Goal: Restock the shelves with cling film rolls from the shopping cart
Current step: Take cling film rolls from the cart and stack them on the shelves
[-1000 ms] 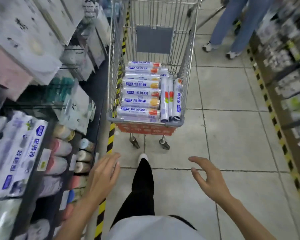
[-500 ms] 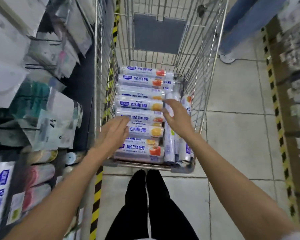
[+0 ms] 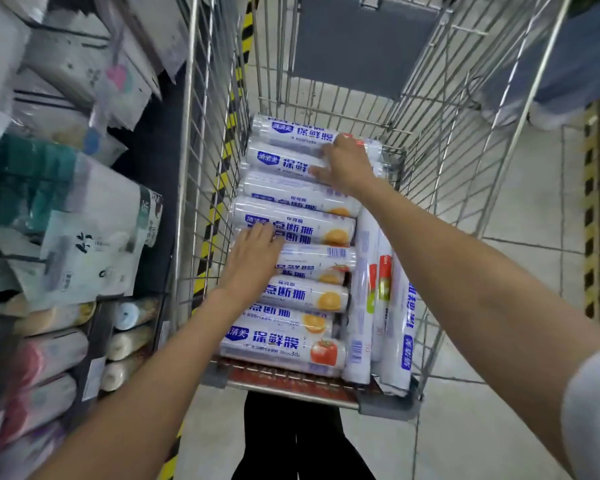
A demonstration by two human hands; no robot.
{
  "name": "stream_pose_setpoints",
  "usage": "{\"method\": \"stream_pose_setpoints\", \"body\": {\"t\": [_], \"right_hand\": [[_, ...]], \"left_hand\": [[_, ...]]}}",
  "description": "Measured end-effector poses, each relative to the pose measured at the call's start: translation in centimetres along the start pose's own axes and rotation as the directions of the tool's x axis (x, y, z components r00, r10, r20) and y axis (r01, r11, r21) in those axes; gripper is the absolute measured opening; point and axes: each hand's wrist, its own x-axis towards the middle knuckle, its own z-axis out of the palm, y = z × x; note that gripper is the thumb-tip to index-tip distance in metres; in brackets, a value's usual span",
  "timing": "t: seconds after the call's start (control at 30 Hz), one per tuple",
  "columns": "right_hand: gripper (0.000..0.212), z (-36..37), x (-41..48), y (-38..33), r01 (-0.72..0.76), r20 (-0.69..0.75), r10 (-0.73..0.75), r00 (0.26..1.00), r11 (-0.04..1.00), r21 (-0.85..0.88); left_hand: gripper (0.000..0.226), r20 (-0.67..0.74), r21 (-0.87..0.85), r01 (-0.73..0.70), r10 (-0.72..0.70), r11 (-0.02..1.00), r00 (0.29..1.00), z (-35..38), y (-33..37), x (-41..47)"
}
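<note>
White cling film rolls [image 3: 302, 297], blue lettering, fruit pictures, stacked in wire cart [image 3: 208, 133]

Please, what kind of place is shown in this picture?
Most likely a supermarket aisle. A wire shopping cart holds many cling film rolls, shelves of packaged goods stand at the left, and yellow-black floor tape runs along their foot.
</note>
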Motion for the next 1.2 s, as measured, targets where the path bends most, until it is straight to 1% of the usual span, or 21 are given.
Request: {"method": "stream_pose_setpoints", "body": {"t": [0.07, 0.17, 0.23, 0.3, 0.37, 0.4, 0.43, 0.5, 0.53, 0.6, 0.63, 0.67, 0.7, 0.77, 0.83, 0.87, 0.97, 1.0, 1.1, 1.13, 1.2], "right_hand": [[0.051, -0.3, 0.2, -0.3, 0.013, 0.044, -0.012, 0.999, 1.000, -0.023], [0.047, -1.1, -0.6, -1.2, 0.005, 0.169, -0.029, 0.985, 0.990, 0.140], [0.046, -2.2, -1.3, -2.0, -0.012, 0.195, -0.026, 0.980, 0.981, 0.192], [0.041, -3.8, -2.4, -2.5, -0.003, 0.177, -0.031, 0.984, 0.982, 0.189], [0.036, -6.3, -4.2, -2.9, 0.043, 0.156, -0.087, 0.984, 0.964, 0.263], [0.036, -7.7, -5.5, -3.3, 0.040, 0.163, -0.111, 0.980, 0.922, 0.384], [0.034, -9.1, -7.2, -3.7, 0.031, 0.182, -0.147, 0.972, 0.852, 0.523], [0.027, -11.6, -11.0, -5.0, 0.023, 0.218, -0.238, 0.947, 0.723, 0.691], [0.028, -12.7, -13.0, -6.0, 0.024, 0.235, -0.297, 0.926, 0.665, 0.747], [0.042, -14.2, -17.3, -8.6, 0.004, 0.247, -0.403, 0.881, 0.528, 0.849], [0.050, -14.3, -19.1, -9.9, -0.010, 0.246, -0.440, 0.864, 0.472, 0.881], [0.050, -14.4, -20.9, -11.5, -0.049, 0.259, -0.459, 0.850, 0.421, 0.906], [0.041, -14.0, -22.6, -13.0, -0.112, 0.285, -0.465, 0.838, 0.365, 0.924], [0.024, -13.4, -26.4, -16.4, -0.134, 0.294, -0.532, 0.794, 0.319, 0.938], [0.023, -12.5, -30.3, -20.0, -0.092, 0.297, -0.613, 0.732, 0.344, 0.935], [0.028, -12.3, -32.4, -21.9, -0.077, 0.301, -0.641, 0.706, 0.353, 0.933], [0.056, -11.0, -38.6, -27.0, -0.027, 0.329, -0.727, 0.602, 0.394, 0.919], [0.058, -10.6, -40.9, -28.7, -0.008, 0.343, -0.756, 0.557, 0.408, 0.913], [0.036, -8.3, -47.6, -33.3, 0.029, 0.391, -0.811, 0.434, 0.447, 0.894], [0.035, -7.6, -50.1, -34.7, 0.052, 0.415, -0.818, 0.399, 0.472, 0.880], [0.046, -5.7, -55.1, -37.2, 0.101, 0.438, -0.840, 0.321, 0.490, 0.866]], "left_hand": [[0.060, -0.002, -0.042, 0.016, -0.016, 0.999, 1.000, -0.7, 0.3, -0.4], [0.056, 0.079, -0.159, 0.092, -0.081, 0.983, 0.994, -2.9, 0.5, -1.9], [0.048, 0.087, -0.298, 0.183, -0.165, 0.937, 0.982, -4.6, 0.5, -3.7], [0.045, 0.102, -0.460, 0.278, -0.261, 0.843, 0.960, -6.7, 0.6, -6.0], [0.045, 0.134, -0.641, 0.374, -0.382, 0.670, 0.914, -7.9, 0.8, -8.4], [0.046, 0.150, -0.721, 0.395, -0.428, 0.570, 0.891, -8.6, 1.0, -9.7], [0.047, 0.161, -0.784, 0.401, -0.469, 0.473, 0.868, -9.0, 1.2, -11.1], [0.050, 0.190, -0.892, 0.372, -0.534, 0.256, 0.824, -10.3, 1.8, -14.1], [0.049, 0.213, -0.927, 0.348, -0.563, 0.143, 0.799, -11.1, 2.4, -15.9], [0.038, 0.231, -0.965, 0.257, -0.643, -0.054, 0.730, -12.5, 3.7, -19.6], [0.027, 0.230, -0.971, 0.209, -0.695, -0.117, 0.681, -13.2, 4.4, -21.6], [0.018, 0.227, -0.974, 0.155, -0.743, -0.166, 0.629, -13.8, 5.1, -23.9], [0.012, 0.234, -0.971, 0.097, -0.781, -0.219, 0.578, -14.2, 5.8, -26.1], [0.005, 0.253, -0.952, -0.033, -0.844, -0.304, 0.473, -14.6, 7.3, -30.9], [0.006, 0.262, -0.932, -0.155, -0.903, -0.329, 0.341, -14.7, 8.9, -36.1], [0.008, 0.267, -0.921, -0.209, -0.922, -0.330, 0.280, -14.6, 9.8, -38.7], [0.011, 0.290, -0.887, -0.348, -0.952, -0.304, 0.092, -13.7, 13.0, -46.5], [0.013, 0.302, -0.875, -0.388, -0.953, -0.290, 0.031, -13.2, 14.3, -49.1], [0.023, 0.334, -0.839, -0.488, -0.936, -0.242, -0.111, -11.0, 18.6, -57.1], [0.029, 0.342, -0.833, -0.507, -0.927, -0.223, -0.154, -10.2, 20.0, -59.8], [0.040, 0.357, -0.831, -0.523, -0.904, -0.192, -0.237, -8.3, 22.9, -65.3]]}}
